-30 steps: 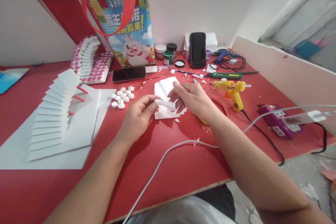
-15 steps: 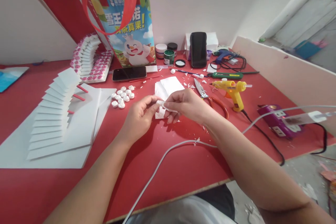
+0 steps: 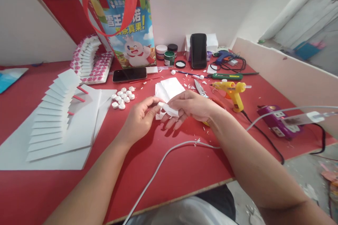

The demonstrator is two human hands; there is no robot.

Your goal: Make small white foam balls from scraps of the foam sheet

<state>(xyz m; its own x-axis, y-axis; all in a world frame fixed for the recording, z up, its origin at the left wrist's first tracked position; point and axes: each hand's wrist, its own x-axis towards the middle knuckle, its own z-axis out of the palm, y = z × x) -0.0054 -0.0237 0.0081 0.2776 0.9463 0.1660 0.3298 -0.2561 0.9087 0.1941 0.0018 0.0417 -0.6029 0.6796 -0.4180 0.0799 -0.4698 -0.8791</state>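
A small white paper strip (image 3: 171,110) is stretched between my hands. My left hand (image 3: 141,117) pinches its rolled end between thumb and forefinger. My right hand (image 3: 191,107) holds the other part near the thumb, with its lower fingers spread beneath the strip. Behind the hands, white paper sheets (image 3: 173,86) lie on the red table (image 3: 158,168). Several small white rolled rosettes (image 3: 123,95) sit in a group left of my left hand. Scissors (image 3: 200,88) lie behind my right wrist, which partly covers their orange handles.
Fanned white boards (image 3: 50,119) lie at left, near a pink-and-white flower piece (image 3: 96,68). A phone (image 3: 130,74), paint jars (image 3: 169,58) and a carton bag (image 3: 134,35) stand behind. At right are a yellow glue gun (image 3: 233,93), purple box (image 3: 280,121) and white cable (image 3: 169,153).
My right hand has turned and its lower fingers have spread out. More of the white strip now shows between the hands. My left hand has barely moved.
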